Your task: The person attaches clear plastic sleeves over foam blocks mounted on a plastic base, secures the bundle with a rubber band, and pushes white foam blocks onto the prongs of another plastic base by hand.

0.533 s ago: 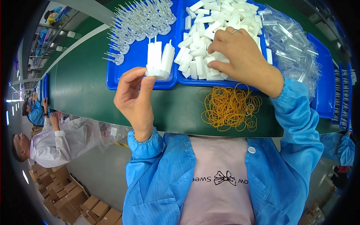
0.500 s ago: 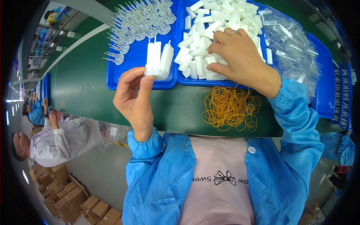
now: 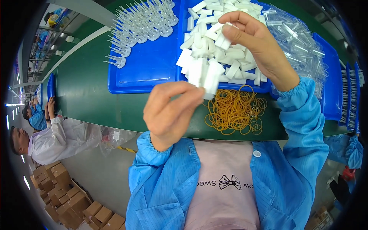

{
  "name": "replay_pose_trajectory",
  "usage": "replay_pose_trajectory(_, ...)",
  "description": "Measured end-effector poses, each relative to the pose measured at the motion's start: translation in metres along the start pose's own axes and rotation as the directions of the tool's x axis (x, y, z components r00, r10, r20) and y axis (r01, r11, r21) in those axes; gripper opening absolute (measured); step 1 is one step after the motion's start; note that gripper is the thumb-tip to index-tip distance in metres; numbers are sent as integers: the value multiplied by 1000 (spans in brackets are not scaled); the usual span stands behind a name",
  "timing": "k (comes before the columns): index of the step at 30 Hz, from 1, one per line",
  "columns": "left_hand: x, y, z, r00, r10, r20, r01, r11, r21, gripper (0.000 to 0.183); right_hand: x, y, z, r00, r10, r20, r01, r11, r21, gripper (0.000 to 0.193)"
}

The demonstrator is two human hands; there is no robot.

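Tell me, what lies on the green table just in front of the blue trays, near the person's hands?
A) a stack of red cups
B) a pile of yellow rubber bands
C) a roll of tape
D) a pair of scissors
B: a loose heap of yellow rubber bands lies on the green table, just in front of the blue tray of white pieces.

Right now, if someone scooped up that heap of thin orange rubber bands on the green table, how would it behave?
The heap of thin orange rubber bands would probably sag limply, since the loops lie flat and bent. Being so thin, they look very light. They overlap and interlock, so several would likely come up tangled together, while loose loops at the edge may drop back onto the green table.
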State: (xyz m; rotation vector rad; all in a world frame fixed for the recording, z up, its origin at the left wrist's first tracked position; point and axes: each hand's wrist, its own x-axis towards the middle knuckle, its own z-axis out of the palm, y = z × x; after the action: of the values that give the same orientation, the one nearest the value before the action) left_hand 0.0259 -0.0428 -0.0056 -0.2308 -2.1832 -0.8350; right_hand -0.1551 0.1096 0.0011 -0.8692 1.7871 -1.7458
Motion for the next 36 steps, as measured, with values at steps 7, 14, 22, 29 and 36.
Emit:
replay_pose_trajectory(7,7,13,6,996,28,86,-22,997,-70,32,-6,-4,2,998,62,24,-65,990,127,34)
replay_pose_trajectory(14,8,12,8,990,55,126,-46,996,-78,34,-6,-7,-1,988,65,143,-79,993,92,32)
replay_pose_trajectory(22,7,8,9,988,63,139,-54,996,-66,36,-11,-19,-4,990,46,136,-43,999,-25,21)
replay_pose_trajectory(29,12,9,12,974,177,143,-170,984,-58,36,-21,-26,0,974,81,212,-96,993,62,20)
replay_pose_trajectory(36,1,19,12,994,93,54,-88,993,-84,45,-40,-37,13,990,-94,103,105,989,-103,17)
